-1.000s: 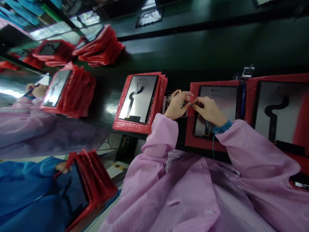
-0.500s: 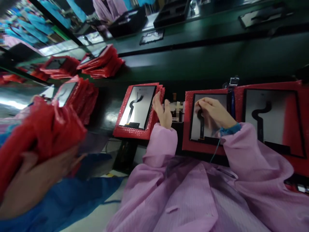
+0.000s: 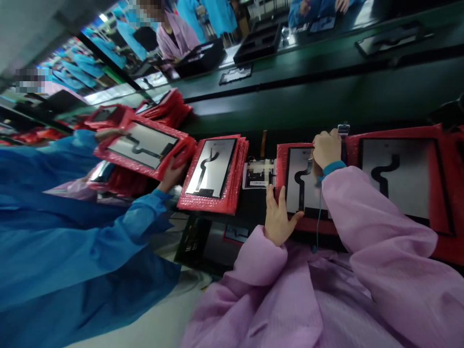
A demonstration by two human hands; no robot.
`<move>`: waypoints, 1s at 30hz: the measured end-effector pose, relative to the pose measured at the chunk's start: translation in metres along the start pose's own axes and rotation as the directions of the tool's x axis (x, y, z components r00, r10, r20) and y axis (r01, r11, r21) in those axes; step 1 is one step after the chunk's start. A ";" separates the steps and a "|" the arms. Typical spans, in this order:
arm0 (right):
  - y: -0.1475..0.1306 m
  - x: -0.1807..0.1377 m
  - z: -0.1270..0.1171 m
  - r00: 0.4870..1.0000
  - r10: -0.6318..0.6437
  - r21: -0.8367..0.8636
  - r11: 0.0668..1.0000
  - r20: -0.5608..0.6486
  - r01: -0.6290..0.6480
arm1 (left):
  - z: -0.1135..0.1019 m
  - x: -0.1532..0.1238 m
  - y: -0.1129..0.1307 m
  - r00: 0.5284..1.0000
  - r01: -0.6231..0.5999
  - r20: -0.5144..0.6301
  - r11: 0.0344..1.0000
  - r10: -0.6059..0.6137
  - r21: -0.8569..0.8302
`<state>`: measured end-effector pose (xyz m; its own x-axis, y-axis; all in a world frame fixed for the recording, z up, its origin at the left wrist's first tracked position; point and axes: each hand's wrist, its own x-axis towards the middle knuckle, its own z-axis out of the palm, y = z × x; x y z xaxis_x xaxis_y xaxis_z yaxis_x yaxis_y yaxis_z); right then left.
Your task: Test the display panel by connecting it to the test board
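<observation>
My left hand (image 3: 278,217) is open with fingers spread, at the lower left edge of a display panel (image 3: 294,183) with a black flex cable (image 3: 300,181). The panel lies on a red bubble-wrap bag (image 3: 282,166). My right hand (image 3: 327,151), with a blue band and cord at the wrist, is curled closed over the panel's upper right. Its fingertips are by the cable's upper end; what they hold is hidden. A small board with tape strips (image 3: 259,174) lies left of the panel. Another display panel (image 3: 400,169) lies on red wrap to the right.
A stack of red bubble-wrap bags (image 3: 235,193) with a panel on top stands to the left. A co-worker's blue sleeves (image 3: 119,232) reach in, hands carrying a wrapped panel (image 3: 143,145). Behind runs a dark green bench (image 3: 308,106) with black trays (image 3: 257,43).
My left hand has moved right and down, from the stack's edge to my panel. My right hand has shifted right and up. The co-worker's red bags swung away from the front left; a panel shows there.
</observation>
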<state>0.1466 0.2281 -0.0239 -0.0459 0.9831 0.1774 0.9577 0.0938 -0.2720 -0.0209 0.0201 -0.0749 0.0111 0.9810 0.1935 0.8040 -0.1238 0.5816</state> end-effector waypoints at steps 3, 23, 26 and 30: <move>-0.005 -0.005 -0.015 0.998 0.017 0.033 0.999 -0.065 -0.015 | -0.003 0.002 0.001 1.000 0.016 -0.009 0.994 -0.017 -0.108; 0.003 -0.056 -0.078 0.766 -0.100 0.351 0.846 -0.635 0.402 | -0.087 0.026 -0.008 0.991 0.132 0.087 0.649 -0.102 -0.749; 0.001 -0.057 -0.050 0.804 -0.100 0.375 0.846 -0.587 0.379 | -0.141 0.035 -0.037 0.966 0.202 0.060 0.595 -0.250 -0.778; -0.017 -0.066 -0.018 0.885 -0.124 0.471 0.808 -0.449 0.353 | -0.210 0.052 -0.081 0.905 0.255 -0.010 0.561 -0.425 -0.788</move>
<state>0.1382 0.1583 -0.0141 -0.0322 0.7872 0.6159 0.6242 0.4971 -0.6027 -0.2104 0.0496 0.0537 -0.3378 0.9390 -0.0645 -0.0145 0.0634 0.9979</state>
